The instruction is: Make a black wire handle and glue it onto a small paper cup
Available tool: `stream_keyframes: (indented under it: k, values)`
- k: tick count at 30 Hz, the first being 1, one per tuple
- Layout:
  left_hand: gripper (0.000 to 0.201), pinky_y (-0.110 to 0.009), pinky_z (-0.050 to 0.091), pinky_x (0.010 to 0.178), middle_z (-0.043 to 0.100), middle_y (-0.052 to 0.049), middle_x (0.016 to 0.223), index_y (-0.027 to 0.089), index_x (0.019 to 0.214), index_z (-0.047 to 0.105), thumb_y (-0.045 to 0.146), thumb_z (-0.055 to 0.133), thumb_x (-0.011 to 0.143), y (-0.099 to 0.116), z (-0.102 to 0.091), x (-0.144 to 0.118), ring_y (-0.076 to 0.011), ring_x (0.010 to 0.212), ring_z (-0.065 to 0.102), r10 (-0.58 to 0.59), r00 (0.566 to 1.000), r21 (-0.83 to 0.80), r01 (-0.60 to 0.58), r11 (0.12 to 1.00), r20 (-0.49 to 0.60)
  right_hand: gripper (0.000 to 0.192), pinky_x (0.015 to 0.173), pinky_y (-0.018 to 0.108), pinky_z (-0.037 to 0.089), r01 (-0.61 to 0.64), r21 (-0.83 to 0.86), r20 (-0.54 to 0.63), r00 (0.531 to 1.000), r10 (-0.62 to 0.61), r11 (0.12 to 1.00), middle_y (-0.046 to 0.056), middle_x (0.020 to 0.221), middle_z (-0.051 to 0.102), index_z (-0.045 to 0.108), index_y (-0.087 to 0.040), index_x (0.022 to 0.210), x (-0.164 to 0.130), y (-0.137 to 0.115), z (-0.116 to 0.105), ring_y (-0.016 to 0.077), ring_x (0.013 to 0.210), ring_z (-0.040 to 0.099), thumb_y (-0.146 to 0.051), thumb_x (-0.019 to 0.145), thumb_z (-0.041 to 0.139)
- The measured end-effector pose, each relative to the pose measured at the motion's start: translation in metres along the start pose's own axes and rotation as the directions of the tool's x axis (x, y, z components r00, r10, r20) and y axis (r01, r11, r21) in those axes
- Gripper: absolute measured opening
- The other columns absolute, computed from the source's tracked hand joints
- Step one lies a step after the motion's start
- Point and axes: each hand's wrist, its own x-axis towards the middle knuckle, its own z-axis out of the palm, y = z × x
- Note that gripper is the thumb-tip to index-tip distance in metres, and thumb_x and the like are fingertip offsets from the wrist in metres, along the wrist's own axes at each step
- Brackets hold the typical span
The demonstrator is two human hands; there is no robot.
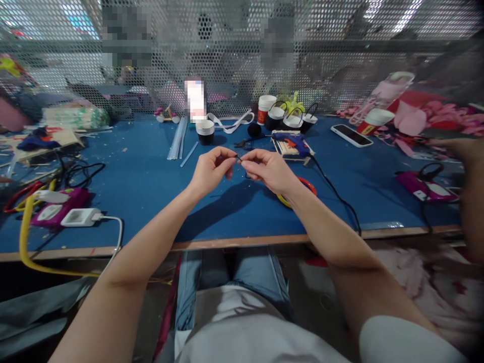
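Your left hand (212,169) and your right hand (266,169) meet above the blue surface (151,201). Both pinch 1 tiny dark piece (239,159) between their fingertips, so it sits in the air between your 2 hands. A red and yellow ring (306,185) lies under your right wrist. Just behind your hands are a blue glue gun (291,141) and a black cup (205,132).

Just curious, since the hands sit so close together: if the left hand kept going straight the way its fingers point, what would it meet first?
Most likely the right hand: the left hand points rightward at it, both pinching one tiny dark piece between fingertips, so almost no gap remains.
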Motion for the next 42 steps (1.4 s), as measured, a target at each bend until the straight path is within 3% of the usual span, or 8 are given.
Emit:
stream_keyframes:
  k: [10, 18, 25, 29, 34, 36, 39, 42]
  values:
    - [0.002, -0.017, 0.04, 0.043, 0.051, 0.004, 0.046, 0.012, 0.076, 0.057, 0.013, 0.057, 0.075, 0.002, 0.006, 0.0, -0.005, 0.041, 0.047, -0.192, 0.98, -0.11, 0.187, 0.976, -0.043, 0.013, 0.045, 0.02, 0.033, -0.005, -0.172, -0.046, 0.999, -0.003, 0.985, -0.005, 0.054, 0.048, 0.059, -0.015, 0.079, -0.002, -0.002, 0.003, 0.0048, 0.047, 0.042, -0.027, 0.075, 0.062]
    - [0.005, -0.018, 0.044, 0.044, 0.05, 0.005, 0.049, 0.013, 0.079, 0.056, 0.017, 0.058, 0.076, -0.006, 0.001, 0.003, -0.0051, 0.041, 0.048, -0.192, 0.98, -0.214, 0.175, 0.961, -0.061, 0.019, 0.047, 0.021, 0.034, -0.082, -0.239, 0.007, 0.996, 0.086, 0.968, -0.003, 0.058, 0.051, 0.061, -0.014, 0.081, 0.001, 0.003, -0.001, 0.0059, 0.049, 0.044, -0.032, 0.074, 0.062]
    - [0.004, -0.016, 0.042, 0.04, 0.05, 0.004, 0.06, 0.014, 0.077, 0.054, 0.011, 0.056, 0.077, -0.001, -0.023, 0.017, -0.0027, 0.044, 0.046, -0.233, 0.943, -0.41, 0.12, 0.904, -0.238, 0.027, 0.052, 0.024, 0.04, -0.202, -0.406, 0.102, 0.959, 0.263, 0.891, 0.002, 0.068, 0.058, 0.065, -0.014, 0.085, 0.006, 0.012, -0.017, 0.0103, 0.058, 0.05, -0.038, 0.072, 0.063]
    - [0.004, -0.015, 0.043, 0.041, 0.05, 0.004, 0.061, 0.015, 0.077, 0.054, 0.011, 0.054, 0.077, -0.004, -0.028, 0.02, -0.0023, 0.045, 0.046, -0.24, 0.936, -0.406, 0.12, 0.906, -0.258, 0.031, 0.063, 0.027, 0.045, -0.137, -0.67, -0.055, 0.989, 0.135, 0.73, 0.011, 0.1, 0.059, 0.063, -0.016, 0.094, 0.011, 0.011, -0.033, 0.0164, 0.078, 0.057, -0.039, 0.074, 0.06]
    - [0.003, -0.015, 0.043, 0.041, 0.048, 0.004, 0.06, 0.014, 0.077, 0.054, 0.011, 0.055, 0.077, -0.011, -0.024, 0.019, -0.0029, 0.046, 0.046, -0.255, 0.941, -0.376, 0.159, 0.913, -0.222, 0.03, 0.061, 0.03, 0.04, -0.157, -0.909, -0.098, 0.981, 0.167, 0.387, 0.008, 0.072, 0.062, 0.064, -0.016, 0.074, 0.011, 0.007, -0.049, 0.0182, 0.066, 0.056, -0.043, 0.079, 0.052]
    - [0.003, -0.015, 0.043, 0.041, 0.048, 0.004, 0.06, 0.014, 0.077, 0.053, 0.012, 0.056, 0.077, -0.012, -0.024, 0.019, -0.0023, 0.046, 0.046, -0.26, 0.938, -0.365, 0.165, 0.916, -0.23, 0.029, 0.058, 0.029, 0.04, -0.143, -0.892, 0.003, 0.947, 0.323, 0.429, 0.007, 0.069, 0.063, 0.064, -0.016, 0.074, 0.007, 0.001, -0.046, 0.0171, 0.062, 0.056, -0.043, 0.078, 0.055]
    - [0.003, -0.015, 0.043, 0.042, 0.049, 0.004, 0.062, 0.014, 0.077, 0.053, 0.013, 0.056, 0.076, -0.014, -0.024, 0.019, -0.002, 0.046, 0.046, -0.267, 0.934, -0.367, 0.167, 0.915, -0.239, 0.032, 0.057, 0.026, 0.043, -0.116, -0.724, 0.336, 0.802, 0.494, 0.68, 0.007, 0.08, 0.067, 0.065, -0.017, 0.089, 0.001, -0.015, -0.039, 0.0154, 0.066, 0.06, -0.045, 0.079, 0.054]
    - [0.004, -0.016, 0.043, 0.041, 0.05, 0.003, 0.062, 0.013, 0.077, 0.054, 0.012, 0.056, 0.075, -0.013, -0.023, 0.018, -0.0029, 0.045, 0.047, -0.28, 0.934, -0.371, 0.185, 0.91, -0.221, 0.032, 0.061, 0.027, 0.044, -0.101, -0.784, 0.195, 0.897, 0.397, 0.612, 0.008, 0.083, 0.067, 0.062, -0.016, 0.094, 0.001, -0.026, -0.042, 0.0166, 0.07, 0.061, -0.043, 0.082, 0.049]
